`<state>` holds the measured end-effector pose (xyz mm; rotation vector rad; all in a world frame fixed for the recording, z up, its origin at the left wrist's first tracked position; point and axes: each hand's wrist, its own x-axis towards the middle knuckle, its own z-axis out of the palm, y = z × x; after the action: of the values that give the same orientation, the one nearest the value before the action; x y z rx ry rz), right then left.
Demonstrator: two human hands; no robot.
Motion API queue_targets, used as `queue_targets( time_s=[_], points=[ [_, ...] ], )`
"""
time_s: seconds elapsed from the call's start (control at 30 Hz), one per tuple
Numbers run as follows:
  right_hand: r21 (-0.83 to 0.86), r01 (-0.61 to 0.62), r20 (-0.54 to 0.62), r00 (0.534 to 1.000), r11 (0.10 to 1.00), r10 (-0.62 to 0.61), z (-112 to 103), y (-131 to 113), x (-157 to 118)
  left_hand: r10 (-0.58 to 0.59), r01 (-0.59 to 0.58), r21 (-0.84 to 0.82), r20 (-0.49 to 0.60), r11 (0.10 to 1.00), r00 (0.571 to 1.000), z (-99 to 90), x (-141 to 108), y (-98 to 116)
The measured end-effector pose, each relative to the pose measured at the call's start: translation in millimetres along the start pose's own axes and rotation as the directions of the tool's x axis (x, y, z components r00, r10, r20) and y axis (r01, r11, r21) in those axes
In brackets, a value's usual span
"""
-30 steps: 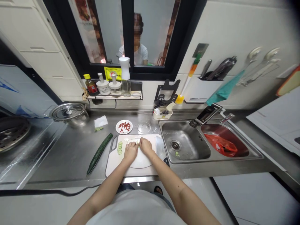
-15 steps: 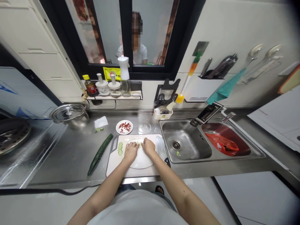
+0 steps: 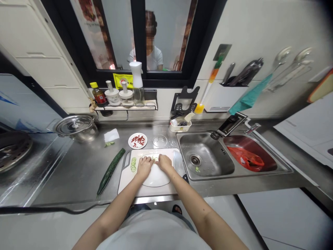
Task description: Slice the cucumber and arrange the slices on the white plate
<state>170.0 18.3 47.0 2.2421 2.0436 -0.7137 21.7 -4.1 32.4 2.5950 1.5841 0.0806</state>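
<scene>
Stainless-steel counter (image 3: 70, 173) runs below a black-framed window (image 3: 139, 34); a person (image 3: 155, 57) in a white top shows in the glass. Damp spots mark the metal near the sink (image 3: 208, 156). A pale cutting board (image 3: 125, 184) lies at the front of the counter, a large white plate (image 3: 156, 178) upon it. Both hands are over the plate: the left hand (image 3: 145, 166) rests on its left part, fingers bent; the right hand (image 3: 164, 163) has its fingertips drawn together at the cucumber slices (image 3: 155, 158) by the far rim. Whether either hand grasps a slice cannot be told. A whole cucumber (image 3: 110, 172) lies left of the board; a knife (image 3: 178, 162) lies along the board's right side, between plate and sink. White paper (image 3: 111, 134) lies beyond the cucumber. Containers: small plate (image 3: 137, 139) behind the board, holding red pieces (image 3: 138, 141); lidded pot (image 3: 75, 128) at far left, contents not determinable; left basin, green scraps (image 3: 197, 169) near the drain; right basin, red plastic bag (image 3: 247, 159). Overlapping slices (image 3: 133, 164) lie on the board, left of the large plate.
</scene>
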Motion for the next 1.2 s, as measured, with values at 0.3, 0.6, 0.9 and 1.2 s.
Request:
queue_targets(
  time_s=[0.3, 0.6, 0.9, 1.2],
  points=[
    [-0.004, 0.021, 0.032, 0.999, 1.000, -0.020, -10, -2, -1, 0.014, -0.014, -0.013, 0.004, 1.000, 1.000, -1.2, 0, -2],
    [-0.001, 0.018, 0.012, 1.000, 1.000, -0.018, -3, -1, -4, 0.012, -0.012, -0.025, 0.007, 1.000, 1.000, -1.5, -1, -2],
    [0.018, -0.052, -0.036, 0.998, 0.998, 0.053, 0, -2, 4, 0.017, -0.017, -0.009, 0.003, 1.000, 1.000, -3.1, 0, -1],
    [0.025, -0.050, -0.048, 0.998, 0.998, 0.051, 2, -2, 5, 0.018, -0.018, -0.026, 0.006, 1.000, 1.000, -2.6, 1, -2]
  ],
)
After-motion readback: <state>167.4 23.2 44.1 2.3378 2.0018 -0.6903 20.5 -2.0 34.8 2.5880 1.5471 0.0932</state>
